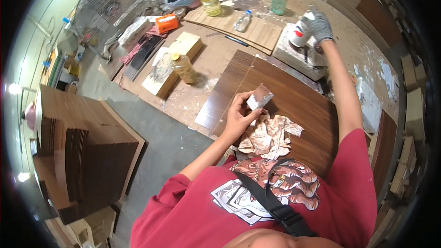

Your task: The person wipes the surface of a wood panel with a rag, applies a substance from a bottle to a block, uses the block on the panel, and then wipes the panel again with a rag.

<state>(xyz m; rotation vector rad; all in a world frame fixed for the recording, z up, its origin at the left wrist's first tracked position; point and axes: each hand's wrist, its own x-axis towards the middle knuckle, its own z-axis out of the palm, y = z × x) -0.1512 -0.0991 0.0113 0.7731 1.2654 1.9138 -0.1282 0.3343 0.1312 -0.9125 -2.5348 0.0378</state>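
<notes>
A small block [260,97] is held between the thumb and fingers of the left hand [241,115], above the wood-grain board [301,105] and just beside a crumpled cloth [266,138]. By the gloved right hand [320,27], a white bottle [299,36] is grasped, tilted, at a paint-spattered block [301,57] just beyond the board's far edge. Bare wood grain is exposed between the cloth and the right forearm; the bench [177,106] is separated from the stacked brown panels [98,147] by a strip of grey floor [161,147]. The board's near edge is hidden by the red shirt [197,202], and whether the small block touches the cloth cannot be told. Some of the gloved fingers are obscured. Red and black marks are seen on the bottle's label, too small to be read.
</notes>
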